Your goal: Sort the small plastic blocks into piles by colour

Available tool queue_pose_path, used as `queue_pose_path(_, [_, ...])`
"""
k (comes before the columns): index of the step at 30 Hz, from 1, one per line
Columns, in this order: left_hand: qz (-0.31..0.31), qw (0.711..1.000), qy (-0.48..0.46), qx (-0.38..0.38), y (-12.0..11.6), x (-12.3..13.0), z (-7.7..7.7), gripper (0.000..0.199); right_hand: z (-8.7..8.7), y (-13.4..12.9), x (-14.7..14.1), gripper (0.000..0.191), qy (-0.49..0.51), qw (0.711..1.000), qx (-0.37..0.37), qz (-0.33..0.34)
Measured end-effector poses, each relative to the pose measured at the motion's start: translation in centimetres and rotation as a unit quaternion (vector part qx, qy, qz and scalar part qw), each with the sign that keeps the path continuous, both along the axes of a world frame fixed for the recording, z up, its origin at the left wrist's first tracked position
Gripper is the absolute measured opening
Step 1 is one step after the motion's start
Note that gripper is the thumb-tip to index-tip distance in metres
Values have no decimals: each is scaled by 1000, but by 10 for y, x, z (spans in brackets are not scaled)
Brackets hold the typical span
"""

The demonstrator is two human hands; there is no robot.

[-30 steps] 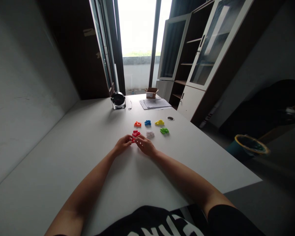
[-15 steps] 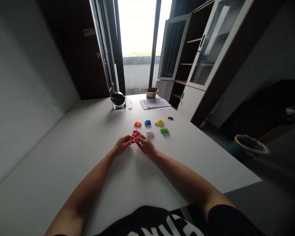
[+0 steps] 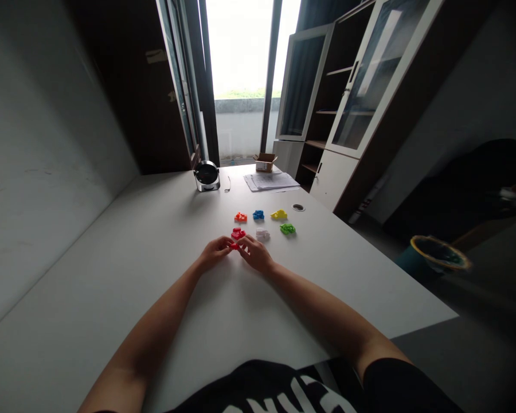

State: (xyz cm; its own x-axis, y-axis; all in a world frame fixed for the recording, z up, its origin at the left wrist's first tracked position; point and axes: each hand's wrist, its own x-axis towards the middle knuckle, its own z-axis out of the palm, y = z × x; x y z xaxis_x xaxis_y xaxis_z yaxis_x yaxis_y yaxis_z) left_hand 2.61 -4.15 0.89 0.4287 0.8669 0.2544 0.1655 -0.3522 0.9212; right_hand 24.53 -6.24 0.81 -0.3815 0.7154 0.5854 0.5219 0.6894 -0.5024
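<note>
Between my fingertips is a small red plastic piece (image 3: 234, 246), too small to name its kind. My left hand (image 3: 215, 252) pinches it from the left, and my right hand (image 3: 255, 253) grips it from the right. Just beyond lies another red plastic piece or small pile (image 3: 238, 233) on the white table. To its right sits a whitish group of pieces (image 3: 263, 234), then a green group (image 3: 288, 229). A row farther back has an orange group (image 3: 241, 217), a blue group (image 3: 258, 214) and a yellow group (image 3: 279, 214).
A round black device on a silver stand (image 3: 207, 175) stands at the back left of the table (image 3: 155, 229). Papers (image 3: 272, 182) and an open cardboard box (image 3: 265, 163) are at the far end. A cable hole (image 3: 298, 207) is at the right; a bin (image 3: 438, 255) stands beyond the edge.
The red piece between my fingers has turned and now looks more compact, with less of a gap showing. My hands have barely moved; the coloured groups lie where they were.
</note>
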Motion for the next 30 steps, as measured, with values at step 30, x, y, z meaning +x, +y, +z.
queue_pose_path(30, [-18,998,-41,-45,4,-1,-4,28,1,-2,-1,17,5,1000,-9,-6])
